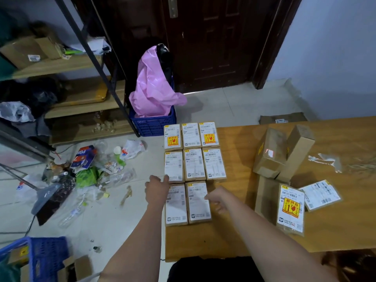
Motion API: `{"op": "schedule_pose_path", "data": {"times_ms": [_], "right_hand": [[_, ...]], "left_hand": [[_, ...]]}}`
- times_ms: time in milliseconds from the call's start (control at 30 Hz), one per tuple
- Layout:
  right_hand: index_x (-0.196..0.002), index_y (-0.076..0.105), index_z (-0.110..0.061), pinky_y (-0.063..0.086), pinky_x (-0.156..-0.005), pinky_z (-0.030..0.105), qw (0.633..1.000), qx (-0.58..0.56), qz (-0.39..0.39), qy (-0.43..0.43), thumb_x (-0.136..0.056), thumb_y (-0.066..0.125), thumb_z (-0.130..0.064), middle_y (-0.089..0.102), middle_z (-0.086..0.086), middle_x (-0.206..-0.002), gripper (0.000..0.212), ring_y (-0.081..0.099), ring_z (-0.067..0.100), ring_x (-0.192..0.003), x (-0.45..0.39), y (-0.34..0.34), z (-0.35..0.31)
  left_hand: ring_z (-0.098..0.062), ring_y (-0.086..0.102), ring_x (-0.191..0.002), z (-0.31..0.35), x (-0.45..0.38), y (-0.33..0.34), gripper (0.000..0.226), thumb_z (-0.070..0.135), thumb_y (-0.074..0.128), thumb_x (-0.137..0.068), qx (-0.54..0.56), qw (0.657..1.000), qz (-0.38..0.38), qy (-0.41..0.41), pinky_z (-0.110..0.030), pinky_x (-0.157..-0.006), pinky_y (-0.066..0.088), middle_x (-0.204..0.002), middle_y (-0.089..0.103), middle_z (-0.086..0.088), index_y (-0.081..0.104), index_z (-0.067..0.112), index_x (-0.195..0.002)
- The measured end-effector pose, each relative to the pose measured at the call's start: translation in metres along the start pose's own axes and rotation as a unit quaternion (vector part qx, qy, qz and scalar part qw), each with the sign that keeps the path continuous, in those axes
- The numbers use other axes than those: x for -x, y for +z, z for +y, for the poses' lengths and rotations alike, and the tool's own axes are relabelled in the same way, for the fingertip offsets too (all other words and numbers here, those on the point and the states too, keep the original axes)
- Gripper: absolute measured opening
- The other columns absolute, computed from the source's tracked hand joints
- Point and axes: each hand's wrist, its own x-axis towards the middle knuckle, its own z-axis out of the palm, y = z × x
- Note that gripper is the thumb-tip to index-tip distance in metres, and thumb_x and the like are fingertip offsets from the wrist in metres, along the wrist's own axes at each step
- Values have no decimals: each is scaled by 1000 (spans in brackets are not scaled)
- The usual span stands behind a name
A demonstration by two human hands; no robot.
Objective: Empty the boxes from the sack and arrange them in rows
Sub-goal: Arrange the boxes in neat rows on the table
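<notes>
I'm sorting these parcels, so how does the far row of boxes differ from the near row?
The far row holds three boxes; the near row holds two, leaving its right spot bare. Two far-row boxes carry yellow-and-red stickers; the near-row boxes show none. Both hands touch only the near row. Both rows lie flat, labels up.

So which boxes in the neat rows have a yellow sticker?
Two, both in the far row: the left-end box and the right-end box. The middle box between them and the nearer rows show only white labels.
</notes>
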Motion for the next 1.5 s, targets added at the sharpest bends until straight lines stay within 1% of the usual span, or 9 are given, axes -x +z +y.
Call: {"op": "schedule_pose_path", "data": {"times_ms": [133, 333, 467, 567, 700, 833, 1000, 1167, 1500], "right_hand": [[-125, 58, -11, 58, -66, 33, 992, -102, 73, -18, -90, 56, -18, 66, 10, -99, 37, 63, 23, -78, 10, -41, 1], [-108, 70, -11, 51, -85, 29, 958, -78, 269, -65, -86, 59, -24, 69, 8, -113, 28, 65, 30, -107, 29, -111, 48], [-130, 48, -8, 41, -101, 42, 940, -79, 333, 17, -89, 62, -27, 47, 20, -136, 48, 43, 38, -127, 33, -144, 90], [-141, 28, -8, 35, -105, 45, 943, -72, 316, 78, -87, 65, -27, 31, 22, -141, 68, 33, 37, -130, 32, -164, 123], [-153, 4, -3, 37, -102, 39, 965, -58, 240, 93, -89, 64, -37, 33, 21, -144, 95, 36, 35, -131, 25, -177, 155], [-147, 28, -2, 49, -97, 34, 980, -82, 166, 66, -89, 65, -46, 47, 15, -140, 82, 57, 27, -118, 11, -181, 174], [-150, 11, 0, 50, -89, 37, 971, -194, 127, 59, -78, 82, -32, 58, 15, -129, 105, 59, 29, -117, 7, -182, 180], [-113, 50, -10, 47, -82, 36, 988, -135, 65, 31, -85, 76, -38, 54, 7, -111, 48, 53, 27, -98, 21, -192, 173], [-107, 67, -12, 49, -102, 40, 949, -296, -75, -77, -85, 76, -26, 73, 7, -102, 28, 67, 22, -97, 34, -176, 130]], "left_hand": [[-32, 63, -94, 57, 18, 12, 24, 28, 51, -95, 28, 998, -3, 61, -33, -73, 48, -100, 67, -13, 60, 6, -103], [-31, 60, -78, 123, 67, 73, 24, 25, 51, -97, 7, 980, -148, 132, -34, -69, 49, -80, 63, -12, 61, 7, -84], [-29, 62, -74, 147, 108, 115, 25, 26, 52, -94, -20, 960, -242, 138, -40, -70, 55, -79, 64, -12, 60, 12, -74], [-23, 54, -69, 156, 137, 146, 24, 25, 49, -97, -14, 944, -313, 103, -33, -63, 49, -85, 60, -9, 63, 6, -103], [-24, 57, -85, 163, 171, 168, 34, 28, 44, -101, -23, 917, -393, 62, -38, -84, 53, -109, 59, -9, 51, 12, -129], [-31, 57, -115, 165, 190, 182, 42, 28, 41, -103, -25, 903, -427, 26, -41, -97, 49, -138, 52, -12, 41, 13, -143], [-29, 54, -117, 163, 194, 185, 40, 30, 42, -103, -60, 870, -489, 9, -42, -103, 46, -138, 51, -6, 44, 16, -141], [-25, 60, -114, 163, 186, 176, 25, 33, 51, -100, -65, 828, -556, 17, -46, -100, 50, -120, 65, -1, 59, 25, -123], [-28, 63, -112, 138, 142, 135, 63, 22, 74, -87, 55, 868, -494, 9, -48, -95, 53, -125, 65, -7, 42, 26, -141]]}}
